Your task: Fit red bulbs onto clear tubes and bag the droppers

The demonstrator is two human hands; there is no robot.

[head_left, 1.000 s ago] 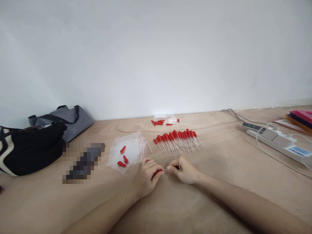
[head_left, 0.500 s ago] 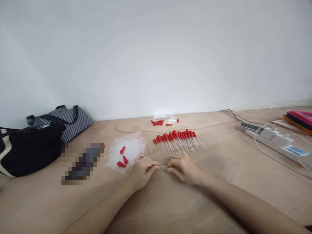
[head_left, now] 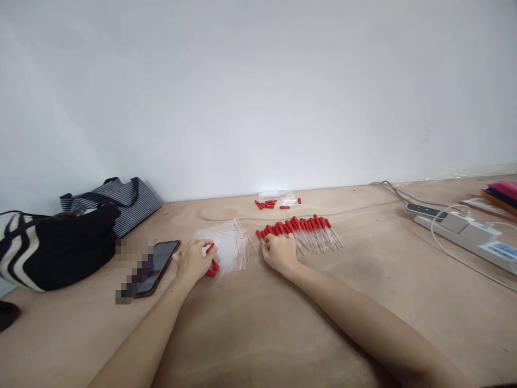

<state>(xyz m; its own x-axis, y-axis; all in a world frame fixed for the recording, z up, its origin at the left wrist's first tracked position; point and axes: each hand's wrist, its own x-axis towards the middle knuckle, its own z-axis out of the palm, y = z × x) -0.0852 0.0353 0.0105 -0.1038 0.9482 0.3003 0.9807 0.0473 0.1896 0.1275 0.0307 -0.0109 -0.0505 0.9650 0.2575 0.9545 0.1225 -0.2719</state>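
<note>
My left hand [head_left: 194, 260] reaches over clear zip bags [head_left: 231, 242], thumb and fingers apart around a red rubber bulb [head_left: 210, 248]. Two more red bulbs [head_left: 215, 265] lie just below its fingers. My right hand [head_left: 280, 252] is curled, knuckles up, at the left end of a row of droppers [head_left: 309, 236]. These have red bulbs and thin pale tubes, laid side by side. What its fingertips hold, if anything, is hidden. A thin bare tube [head_left: 254, 248] lies between the bags and my right hand.
Loose red bulbs [head_left: 265, 205] lie by another clear bag [head_left: 277, 197] near the wall. At left are a phone [head_left: 161, 264], a black bag [head_left: 81, 250] and a striped bag [head_left: 139, 202]. A power strip [head_left: 464, 231] with cables and coloured folders [head_left: 501, 195] stand at right.
My hands have parted from a dropper held between them. The left went left to the bulbs on the bags; the right went up to the dropper row. The view has shifted slightly.
</note>
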